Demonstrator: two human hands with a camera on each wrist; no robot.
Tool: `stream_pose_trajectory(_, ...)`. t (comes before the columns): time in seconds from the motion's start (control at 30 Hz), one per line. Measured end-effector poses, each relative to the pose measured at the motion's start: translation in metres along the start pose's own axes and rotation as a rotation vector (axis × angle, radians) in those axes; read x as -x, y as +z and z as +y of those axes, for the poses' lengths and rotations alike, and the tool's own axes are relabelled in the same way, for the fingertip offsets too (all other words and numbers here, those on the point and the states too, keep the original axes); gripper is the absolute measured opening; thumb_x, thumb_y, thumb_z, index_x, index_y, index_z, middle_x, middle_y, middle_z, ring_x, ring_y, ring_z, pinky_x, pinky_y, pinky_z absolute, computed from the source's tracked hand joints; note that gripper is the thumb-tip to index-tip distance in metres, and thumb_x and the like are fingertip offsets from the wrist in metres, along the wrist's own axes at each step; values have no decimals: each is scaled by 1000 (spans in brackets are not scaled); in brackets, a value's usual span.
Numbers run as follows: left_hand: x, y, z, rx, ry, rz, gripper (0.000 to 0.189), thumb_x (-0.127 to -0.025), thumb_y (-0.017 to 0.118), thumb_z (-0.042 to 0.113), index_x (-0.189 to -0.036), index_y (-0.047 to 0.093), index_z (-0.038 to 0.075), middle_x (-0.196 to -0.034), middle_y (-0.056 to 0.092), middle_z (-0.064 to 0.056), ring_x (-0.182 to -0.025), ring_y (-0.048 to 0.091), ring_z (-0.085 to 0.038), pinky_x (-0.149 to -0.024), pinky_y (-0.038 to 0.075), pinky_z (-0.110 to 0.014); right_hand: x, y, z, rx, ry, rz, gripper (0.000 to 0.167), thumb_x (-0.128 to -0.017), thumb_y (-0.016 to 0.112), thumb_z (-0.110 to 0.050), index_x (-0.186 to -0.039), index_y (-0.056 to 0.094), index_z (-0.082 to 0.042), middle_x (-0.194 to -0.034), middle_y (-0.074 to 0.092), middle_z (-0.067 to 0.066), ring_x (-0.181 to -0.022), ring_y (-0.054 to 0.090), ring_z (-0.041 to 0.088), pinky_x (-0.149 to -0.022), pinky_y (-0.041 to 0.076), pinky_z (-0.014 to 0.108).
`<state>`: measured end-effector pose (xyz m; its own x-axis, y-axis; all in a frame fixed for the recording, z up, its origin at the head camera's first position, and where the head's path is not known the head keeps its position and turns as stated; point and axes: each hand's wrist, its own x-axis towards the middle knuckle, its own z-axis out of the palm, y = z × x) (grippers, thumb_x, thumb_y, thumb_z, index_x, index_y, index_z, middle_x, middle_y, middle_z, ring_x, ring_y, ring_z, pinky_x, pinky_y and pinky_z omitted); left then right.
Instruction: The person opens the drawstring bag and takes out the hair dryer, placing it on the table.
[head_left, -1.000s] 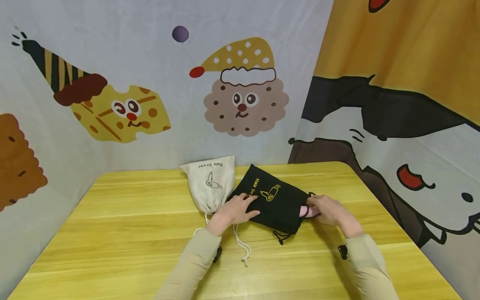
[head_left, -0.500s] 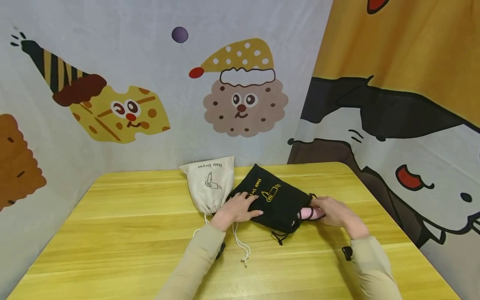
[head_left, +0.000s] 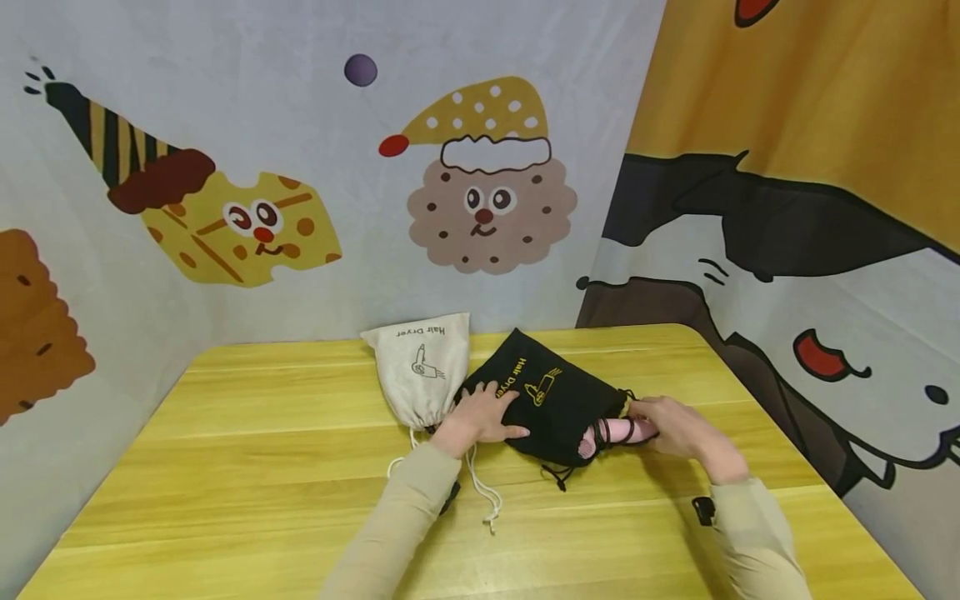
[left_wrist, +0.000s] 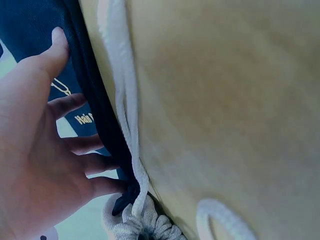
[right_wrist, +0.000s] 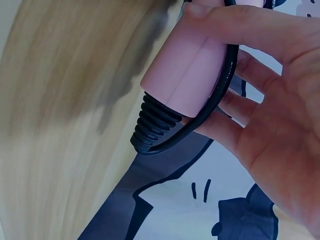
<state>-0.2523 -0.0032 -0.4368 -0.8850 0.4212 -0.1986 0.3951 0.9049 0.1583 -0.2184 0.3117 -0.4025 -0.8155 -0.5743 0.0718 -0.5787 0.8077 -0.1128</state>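
A black drawstring bag (head_left: 566, 421) printed "Hair Dryer" in yellow lies tilted on the table. My left hand (head_left: 482, 415) rests with spread fingers on its near left part; the left wrist view shows those fingers (left_wrist: 82, 145) fairly straight over the dark cloth. From the bag's right-hand mouth sticks a pink hair dryer (head_left: 621, 431), its black cord looped about it. My right hand (head_left: 678, 427) grips the handle, thumb on one side and fingers round the other. The right wrist view shows the handle (right_wrist: 187, 65) ending in a ribbed black cord sleeve (right_wrist: 152, 120). Cloth hides the rest of the dryer.
A beige drawstring bag (head_left: 412, 387), also printed "Hair Dryer", lies left of the black one, its mouth by my left hand. Its white cords (head_left: 486, 492) trail toward me over the wooden table (head_left: 247, 467). Cartoon-printed cloth walls (head_left: 300, 308) stand behind and beside the table.
My right hand has drawn the hair dryer rightward, and more pink and cord show outside the black bag. My left hand has shifted slightly right, still on the bag.
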Motion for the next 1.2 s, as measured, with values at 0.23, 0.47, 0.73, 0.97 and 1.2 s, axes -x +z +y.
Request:
stream_pose_trajectory(0.23,-2,3,4,-53,-15,-3,73,-86,50,65,-147,34,27,-151,31,-16,-140,30,-41,-111,32,-55,4,-3,2,-16,10,-11,36,-63,67,9,-89,64,-16,-86,62,-4,-77,56,10,-64,46,29)
stream_pose_trajectory(0.47,-6,5,6,-70,-39,-17,70,-88,48,61,-149,28,33,-153,27,-17,-142,26,-41,-113,30,-53,9,-6,6,-45,-25,-8,36,-61,67,10,-86,61,-15,-82,59,-6,-72,49,6,-62,40,24)
stream_pose_trajectory(0.73,-6,5,8,-69,-51,-9,66,-90,47,57,-149,27,34,-155,26,-15,-144,24,-40,-113,31,-52,13,-8,9,-57,-47,9,36,-60,68,9,-85,60,-16,-78,55,-8,-70,44,5,-61,36,22)
stream_pose_trajectory(0.97,-8,3,12,-60,-58,13,63,-90,48,50,-147,33,30,-154,29,-17,-143,27,-39,-111,34,-51,19,-11,11,-68,-17,-16,33,-64,70,7,-85,61,-17,-78,56,-10,-70,45,4,-62,37,21)
stream_pose_trajectory(1.2,-10,2,17,-210,54,92,42,-93,50,41,-126,58,16,-131,55,-10,-126,50,-29,-96,50,-39,27,-18,12,-65,-53,13,39,-60,69,9,-88,64,-17,-80,60,-10,-71,49,4,-61,41,23)
